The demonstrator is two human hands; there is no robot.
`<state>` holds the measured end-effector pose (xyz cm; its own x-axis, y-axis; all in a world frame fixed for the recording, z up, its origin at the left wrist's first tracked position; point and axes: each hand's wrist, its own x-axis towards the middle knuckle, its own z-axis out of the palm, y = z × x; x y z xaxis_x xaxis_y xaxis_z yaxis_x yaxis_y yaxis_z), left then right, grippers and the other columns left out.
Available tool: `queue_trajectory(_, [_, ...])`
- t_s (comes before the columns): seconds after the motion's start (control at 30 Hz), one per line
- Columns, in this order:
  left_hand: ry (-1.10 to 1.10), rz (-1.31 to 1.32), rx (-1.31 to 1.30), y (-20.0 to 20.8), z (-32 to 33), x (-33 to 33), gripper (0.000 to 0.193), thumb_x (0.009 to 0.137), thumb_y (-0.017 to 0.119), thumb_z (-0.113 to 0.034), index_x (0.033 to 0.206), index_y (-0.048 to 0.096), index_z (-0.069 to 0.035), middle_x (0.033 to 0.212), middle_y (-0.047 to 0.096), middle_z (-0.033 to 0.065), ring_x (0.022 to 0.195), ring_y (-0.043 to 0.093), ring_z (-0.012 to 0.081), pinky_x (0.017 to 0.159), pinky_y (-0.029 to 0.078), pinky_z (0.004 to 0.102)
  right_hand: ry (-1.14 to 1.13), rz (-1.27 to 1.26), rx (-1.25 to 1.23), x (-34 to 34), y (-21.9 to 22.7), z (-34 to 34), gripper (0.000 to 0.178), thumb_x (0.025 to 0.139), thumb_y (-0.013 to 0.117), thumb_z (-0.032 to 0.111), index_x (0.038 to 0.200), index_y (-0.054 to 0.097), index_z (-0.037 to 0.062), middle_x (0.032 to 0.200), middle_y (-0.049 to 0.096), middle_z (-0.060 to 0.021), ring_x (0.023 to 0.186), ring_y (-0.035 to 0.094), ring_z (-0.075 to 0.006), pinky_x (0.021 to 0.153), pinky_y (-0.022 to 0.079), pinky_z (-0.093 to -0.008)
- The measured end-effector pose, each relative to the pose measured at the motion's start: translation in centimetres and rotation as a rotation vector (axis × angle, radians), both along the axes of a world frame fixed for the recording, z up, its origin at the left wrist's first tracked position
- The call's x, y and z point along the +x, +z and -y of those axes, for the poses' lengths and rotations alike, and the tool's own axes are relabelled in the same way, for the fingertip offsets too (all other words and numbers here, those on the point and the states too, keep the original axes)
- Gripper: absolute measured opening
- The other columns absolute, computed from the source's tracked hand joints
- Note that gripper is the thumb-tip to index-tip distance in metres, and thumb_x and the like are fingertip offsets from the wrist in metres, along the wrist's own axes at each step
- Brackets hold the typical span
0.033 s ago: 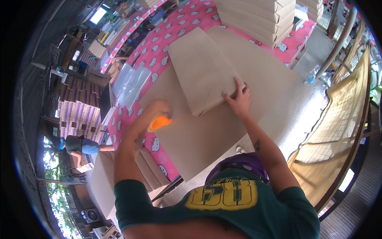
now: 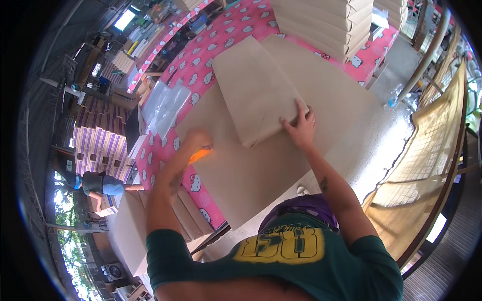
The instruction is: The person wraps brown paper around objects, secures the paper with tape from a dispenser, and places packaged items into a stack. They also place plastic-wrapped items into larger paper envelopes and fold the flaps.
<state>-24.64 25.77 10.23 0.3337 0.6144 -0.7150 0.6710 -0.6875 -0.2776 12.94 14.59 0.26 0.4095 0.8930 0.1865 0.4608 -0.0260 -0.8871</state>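
A flat package wrapped in brown paper [image 2: 253, 88] lies at an angle on a larger brown paper sheet [image 2: 251, 185]. My right hand [image 2: 301, 125] rests on the package's near right corner, thumb on the near edge and fingers spread over the side. Left of the package, my left hand [image 2: 197, 140] is closed around a bright orange rounded object [image 2: 200, 154]. Motion blurs that hand, and most of the object is hidden, so its kind is unclear. The hand is over the sheet's left part, apart from the package.
A pink patterned cloth [image 2: 198, 75] covers the table. Tall stacks of brown wrapped packages [image 2: 321, 25] stand at its far side. Clear plastic sheets [image 2: 165, 105] lie left. More brown packages [image 2: 133, 226] are at lower left. Beyond stand stacked cartons [image 2: 103, 145] and another person [image 2: 103, 184].
My left hand has turned and shifted slightly left, so less of the orange object shows. My right hand and the package have stayed in place.
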Motion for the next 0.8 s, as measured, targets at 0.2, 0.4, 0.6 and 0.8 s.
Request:
queue_trajectory(0.2, [0.534,0.649,0.858,-1.7,10.2,-0.5,0.046,0.092,0.059,-0.026,0.135,0.054,-0.012,0.114,0.063,0.0251,0.102,0.061,0.0403,0.086,0.05,0.0493,-0.068,0.064,0.012,1.9,-1.2,-0.6,0.088,0.075,0.076,0.052,0.149,0.037,0.0278,0.149,0.031,-0.0237,0.136,0.034,-0.0435,0.111,0.026,-0.057])
queue_trajectory(0.4, [0.612,0.468,1.215,-9.3,15.9,4.1,0.061,0.098,0.055,-0.035,0.151,0.037,-0.01,0.143,0.042,0.029,0.137,0.038,0.039,0.114,0.029,0.0454,-0.07,0.168,0.008,2.0,-1.7,-0.5,0.087,0.078,0.074,0.054,0.15,0.035,0.0266,0.148,0.031,-0.0278,0.136,0.033,-0.0455,0.111,0.026,-0.0579])
queue_trajectory(0.6, [1.046,1.556,0.449,-10.7,12.3,15.3,0.072,0.104,0.04,-0.047,0.154,0.021,0.001,0.16,0.019,0.0257,0.15,0.019,0.0346,0.121,0.018,0.0414,0.024,0.188,0.038,1.1,-1.4,0.0,0.083,0.083,0.07,0.055,0.152,0.035,0.0233,0.148,0.029,-0.0329,0.136,0.031,-0.0494,0.112,0.025,-0.0588])
queue_trajectory(0.8, [1.127,1.626,0.154,-9.3,11.8,15.1,0.074,0.104,0.042,-0.047,0.15,0.025,0.008,0.155,0.032,0.0256,0.146,0.028,0.0323,0.118,0.024,0.0378,0.022,0.205,0.02,2.2,-1.1,0.2,0.077,0.085,0.072,0.047,0.15,0.039,0.0212,0.144,0.033,-0.0326,0.132,0.036,-0.0486,0.109,0.032,-0.0549])
